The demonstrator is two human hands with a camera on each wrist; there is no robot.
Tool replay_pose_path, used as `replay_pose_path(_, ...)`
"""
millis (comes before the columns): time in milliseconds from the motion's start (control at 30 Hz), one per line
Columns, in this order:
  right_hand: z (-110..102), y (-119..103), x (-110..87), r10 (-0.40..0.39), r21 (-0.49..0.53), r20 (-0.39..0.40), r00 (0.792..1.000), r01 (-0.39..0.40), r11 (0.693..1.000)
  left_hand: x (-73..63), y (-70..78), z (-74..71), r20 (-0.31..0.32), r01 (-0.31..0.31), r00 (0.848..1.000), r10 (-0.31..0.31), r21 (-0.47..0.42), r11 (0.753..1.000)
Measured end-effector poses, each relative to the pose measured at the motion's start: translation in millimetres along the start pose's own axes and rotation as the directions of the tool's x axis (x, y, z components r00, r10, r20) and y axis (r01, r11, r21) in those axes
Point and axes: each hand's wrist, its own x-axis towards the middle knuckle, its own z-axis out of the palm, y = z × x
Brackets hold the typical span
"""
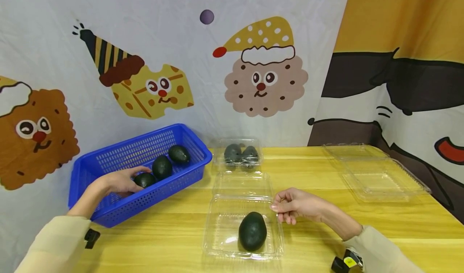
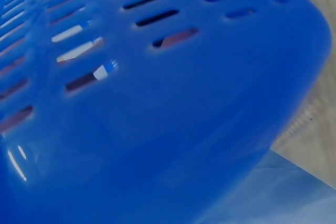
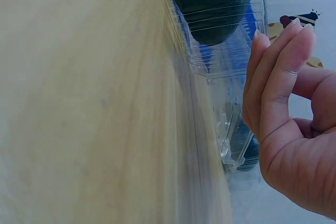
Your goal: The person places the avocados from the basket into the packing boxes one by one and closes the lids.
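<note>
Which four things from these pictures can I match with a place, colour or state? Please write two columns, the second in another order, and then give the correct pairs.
Column one
1. Basket
2. Open box
3. Left hand
4. Right hand

Column two
A. At the open box's edge
B. On an avocado in the basket
C. Blue
D. Contains one avocado

Pairs: 1-C, 2-D, 3-B, 4-A

Looks like a makeshift indoor work corner, judging by cartoon-printed cloth (image 1: 206, 75) behind the wooden table (image 1: 302, 170) and plastic containers (image 1: 222, 234) on it.
</note>
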Motion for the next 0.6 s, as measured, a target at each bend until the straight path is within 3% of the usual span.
replay_pose_path(100,0.3,-0.4,0.1,0.002,-0.002,-0.001,1.000,-0.002,1.000,2.1,0.2,2.6,0.013,0.006,1.000,-0.006,0.012,1.000)
replay_pose_path(333,0.5,-1.6,-1.5,-0.001,-0.010,-0.009,1.000,0.001,1.000,11.8,-1.5,7.9,-0.015,-0.063,0.998,0.064,0.052,0.997)
replay_pose_path(600,1.0,-0.9,1.4,0.010,-0.005,-0.008,1.000,-0.010,1.000,7.9,-1.3,9.7,-0.068,-0.038,0.997,0.040,0.029,0.999)
